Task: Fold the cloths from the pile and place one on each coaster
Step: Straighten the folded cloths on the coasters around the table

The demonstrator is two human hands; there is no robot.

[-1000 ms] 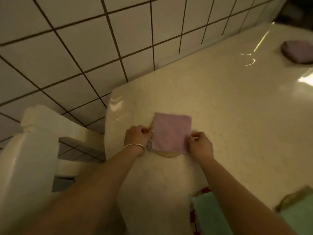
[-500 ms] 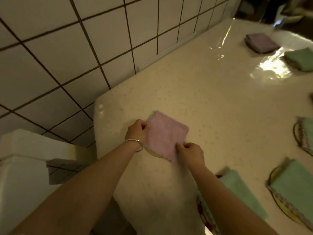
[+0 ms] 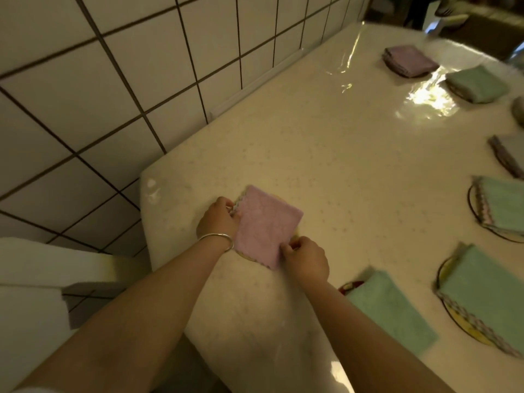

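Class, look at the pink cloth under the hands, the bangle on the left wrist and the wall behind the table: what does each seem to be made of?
Pink cloth: soft, fuzzy fabric, probably microfibre; matte nap, zigzag-cut edge.
Bangle: likely metal; thin, silvery, catching light.
Wall: glazed ceramic tiles by the look; smooth pale squares with dark grout lines.

A pink cloth [image 3: 265, 226] lies on a cream, faintly speckled counter [image 3: 340, 165]. Mint-green cloths [image 3: 392, 309] sit at lower right; a purple cloth [image 3: 409, 60] upper right. White wall tiles [image 3: 113, 80] carry dark grout. The wrist bangle [image 3: 217, 238] looks silver, perhaps.
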